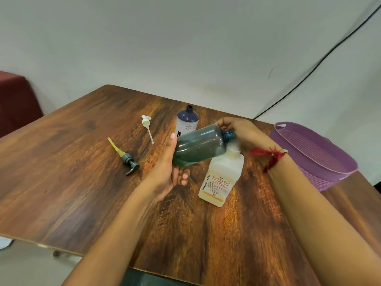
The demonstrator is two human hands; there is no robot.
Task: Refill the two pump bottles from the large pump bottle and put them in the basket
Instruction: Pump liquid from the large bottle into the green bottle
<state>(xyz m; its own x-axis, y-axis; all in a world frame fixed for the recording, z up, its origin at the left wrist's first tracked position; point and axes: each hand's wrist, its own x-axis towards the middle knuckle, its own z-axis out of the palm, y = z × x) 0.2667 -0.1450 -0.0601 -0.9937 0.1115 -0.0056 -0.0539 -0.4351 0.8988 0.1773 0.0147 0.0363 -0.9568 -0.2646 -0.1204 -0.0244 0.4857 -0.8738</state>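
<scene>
— Where is the large bottle [220, 178]?
— Upright on the table [82, 182], near the middle. The tilted bottle [200, 145] hangs over its top, with the left hand [169, 168] at the base and the right hand [241, 131] at the neck.
— And behind?
— The back bottle [187, 122] stands there. The far pump [147, 125] lies left of it, the near pump [127, 158] further left and closer. The basket [313, 149] sits at the right edge.

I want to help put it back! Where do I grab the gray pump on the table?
Pinch the gray pump by its round collar, coming from above: it lies flat on the table, and its yellow tube looks thin and bendy, probably a poor grip.
</scene>
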